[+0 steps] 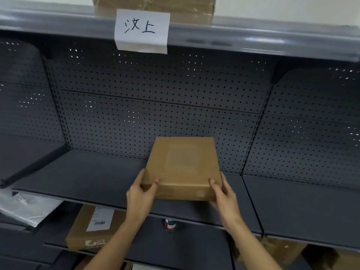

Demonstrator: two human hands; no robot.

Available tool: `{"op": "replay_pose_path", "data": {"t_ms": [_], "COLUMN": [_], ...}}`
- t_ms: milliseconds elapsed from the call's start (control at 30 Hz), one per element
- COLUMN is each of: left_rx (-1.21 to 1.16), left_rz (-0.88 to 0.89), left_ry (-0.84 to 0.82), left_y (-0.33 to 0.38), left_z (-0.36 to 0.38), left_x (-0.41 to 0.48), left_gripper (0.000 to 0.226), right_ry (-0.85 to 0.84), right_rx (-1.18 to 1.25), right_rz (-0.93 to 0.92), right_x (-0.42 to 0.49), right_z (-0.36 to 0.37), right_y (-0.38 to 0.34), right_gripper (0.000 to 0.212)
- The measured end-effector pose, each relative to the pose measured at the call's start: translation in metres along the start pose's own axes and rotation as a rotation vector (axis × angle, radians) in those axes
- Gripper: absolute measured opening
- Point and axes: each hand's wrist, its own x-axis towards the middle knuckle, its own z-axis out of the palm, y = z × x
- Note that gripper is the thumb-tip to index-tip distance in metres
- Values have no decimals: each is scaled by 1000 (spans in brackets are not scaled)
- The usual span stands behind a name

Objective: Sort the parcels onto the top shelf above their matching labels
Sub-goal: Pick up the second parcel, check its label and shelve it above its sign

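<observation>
A flat brown cardboard parcel (183, 168) is held over the middle shelf (87, 176), its near edge toward me. My left hand (141, 197) grips its near left corner and my right hand (224, 193) grips its near right corner. Whether the parcel rests on the shelf I cannot tell. Above, a white paper label (141, 31) with handwritten characters hangs from the front edge of the top shelf (253, 34). Another taped brown parcel (155, 6) sits on the top shelf just behind that label.
A dark perforated back panel (155, 98) closes the bay. On the lower shelf lie a brown box with a barcode sticker (93, 228) and a small red-and-green bottle (170, 225). A clear plastic bag (27, 207) lies at the left. More cardboard (282, 250) sits lower right.
</observation>
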Motion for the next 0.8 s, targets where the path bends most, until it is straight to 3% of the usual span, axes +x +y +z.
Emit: {"op": "replay_pose_path", "data": {"t_ms": [133, 200, 300, 400, 533, 800], "left_rx": [109, 319, 680, 864, 969, 850], "left_rz": [163, 302, 654, 831, 765, 714], "left_ry": [-91, -85, -76, -167, -179, -61], "left_y": [4, 7, 20, 35, 49, 61], "left_z": [8, 13, 27, 49, 72, 86], "left_x": [-10, -16, -29, -48, -67, -81], "left_gripper": [64, 61, 60, 72, 98, 92], "right_ry": [131, 176, 197, 197, 154, 126], "right_rx": [26, -1, -13, -3, 20, -44], "right_rz": [-93, -144, -183, -210, -205, -320], "right_x": [-10, -15, -25, -35, -45, -64], "right_z": [-13, -18, -30, -40, -50, -76], "right_y": [-19, -25, -35, -44, -53, -58], "right_gripper": [58, 56, 54, 49, 52, 53]}}
